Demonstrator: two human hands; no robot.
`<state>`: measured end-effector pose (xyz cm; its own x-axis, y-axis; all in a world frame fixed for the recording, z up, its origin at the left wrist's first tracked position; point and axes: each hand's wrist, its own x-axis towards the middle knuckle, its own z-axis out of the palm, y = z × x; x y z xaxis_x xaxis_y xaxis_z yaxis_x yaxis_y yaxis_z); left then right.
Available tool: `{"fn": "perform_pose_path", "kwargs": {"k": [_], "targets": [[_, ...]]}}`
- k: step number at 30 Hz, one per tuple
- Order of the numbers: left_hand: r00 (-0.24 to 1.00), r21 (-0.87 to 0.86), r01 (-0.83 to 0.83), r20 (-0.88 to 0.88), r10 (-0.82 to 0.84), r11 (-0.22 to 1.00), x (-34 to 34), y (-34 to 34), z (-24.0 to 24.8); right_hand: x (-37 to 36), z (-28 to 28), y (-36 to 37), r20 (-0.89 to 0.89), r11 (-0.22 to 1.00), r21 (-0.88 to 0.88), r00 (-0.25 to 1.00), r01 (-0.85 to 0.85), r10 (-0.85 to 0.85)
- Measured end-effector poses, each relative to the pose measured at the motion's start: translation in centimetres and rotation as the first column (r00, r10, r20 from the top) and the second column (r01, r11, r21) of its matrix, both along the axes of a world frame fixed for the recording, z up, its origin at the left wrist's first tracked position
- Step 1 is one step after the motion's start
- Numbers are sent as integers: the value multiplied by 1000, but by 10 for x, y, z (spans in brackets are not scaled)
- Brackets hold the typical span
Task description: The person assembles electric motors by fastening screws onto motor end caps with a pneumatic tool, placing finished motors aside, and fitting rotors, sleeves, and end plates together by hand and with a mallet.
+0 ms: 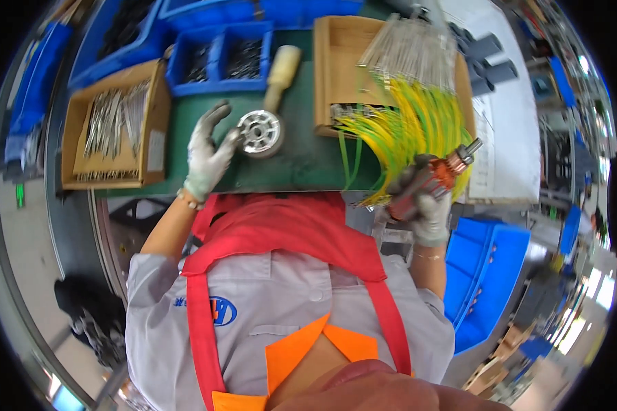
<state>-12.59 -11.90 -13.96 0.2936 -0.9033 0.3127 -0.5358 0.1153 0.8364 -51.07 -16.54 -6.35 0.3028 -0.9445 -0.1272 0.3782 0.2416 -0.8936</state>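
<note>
Left hand [208, 152] fingers spread, touching metal wheel [261, 132] on green table [301, 161]; right hand [425, 198] right of wheel, gripping orange rotor [437, 175].

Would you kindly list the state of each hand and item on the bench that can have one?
Left hand: gloved, open, fingertips touching the metal disc, which lies flat on the green bench.
Right hand: gloved, closed around the orange rotor, lifted off the bench.
Mallet: lying down, untouched.
Cardboard box: open, yellow-green wires spilling out.
</note>
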Motion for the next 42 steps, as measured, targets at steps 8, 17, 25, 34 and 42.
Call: {"fn": "perform_pose_path", "kwargs": {"k": [8,17,25,34,42], "targets": [[971,-78,192,163,-177,978,6,7,-12,142,-64,-9,-328,826,-459,926,-327,184],[965,-152,256,103,-242,955,1,-15,-24,157,-38,-14,-389,771,-517,904,-372,176],[970,-113,240,56,-234,964,-4,-10,-29,171,-4,-22,23,734,-663,976,-146,215],[986,-44,166,-23,-167,985,-6,-8,-25,238,-2,-49,-177,758,-586,958,-286,225],[974,-107,225,-14,-228,969,-3,-14,-33,248,-29,-52,-320,735,-571,924,-365,209]]}}
